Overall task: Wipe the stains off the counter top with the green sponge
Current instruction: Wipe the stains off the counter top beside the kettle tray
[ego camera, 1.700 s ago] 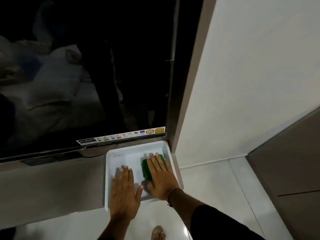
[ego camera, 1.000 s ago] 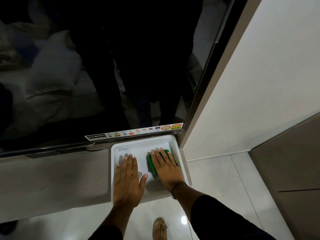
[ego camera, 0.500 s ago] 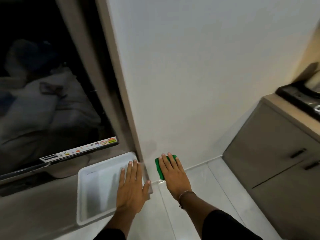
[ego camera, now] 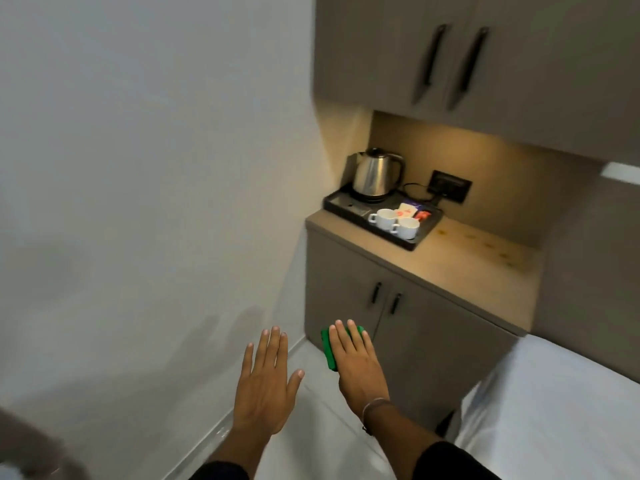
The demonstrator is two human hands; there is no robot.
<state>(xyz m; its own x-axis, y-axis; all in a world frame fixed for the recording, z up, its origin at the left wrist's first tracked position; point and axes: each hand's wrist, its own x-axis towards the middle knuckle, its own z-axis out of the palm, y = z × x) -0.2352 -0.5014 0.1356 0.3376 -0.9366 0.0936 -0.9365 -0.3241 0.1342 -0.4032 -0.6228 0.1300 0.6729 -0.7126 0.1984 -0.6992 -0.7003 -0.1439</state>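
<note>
My right hand (ego camera: 356,368) holds the green sponge (ego camera: 329,348) flat under its palm and fingers, in the air at lower centre, in front of the grey base cabinet. My left hand (ego camera: 266,382) hovers beside it, flat, fingers apart, holding nothing. The beige counter top (ego camera: 450,268) lies further off to the upper right, lit from above. Several small yellow-brown stains (ego camera: 488,245) dot its back right part. Both hands are well short of the counter.
A black tray (ego camera: 346,204) at the counter's left end carries a steel kettle (ego camera: 375,174), two white cups (ego camera: 396,221) and sachets. A wall socket (ego camera: 450,186) sits behind. Upper cabinets (ego camera: 485,64) hang above. A white wall is left, a white bed (ego camera: 561,417) lower right.
My right hand lifted the sponge out of the white tray below the dark screen. The view swung right, past the wall, to the counter. My left hand left the tray.
</note>
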